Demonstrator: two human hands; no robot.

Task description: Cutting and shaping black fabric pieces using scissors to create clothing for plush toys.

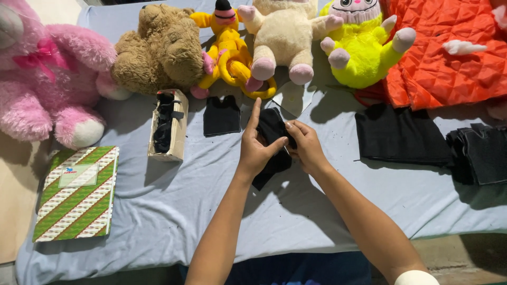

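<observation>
Item: black cloth (273, 129), long axis slanting away; I see left hand (257, 150) and right hand (305, 145) both pinching it mid-tabletop (174, 200).

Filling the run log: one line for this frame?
left hand: holds small black fabric piece, index finger up | right hand: pinches its right edge | surface: light blue sheet
</observation>
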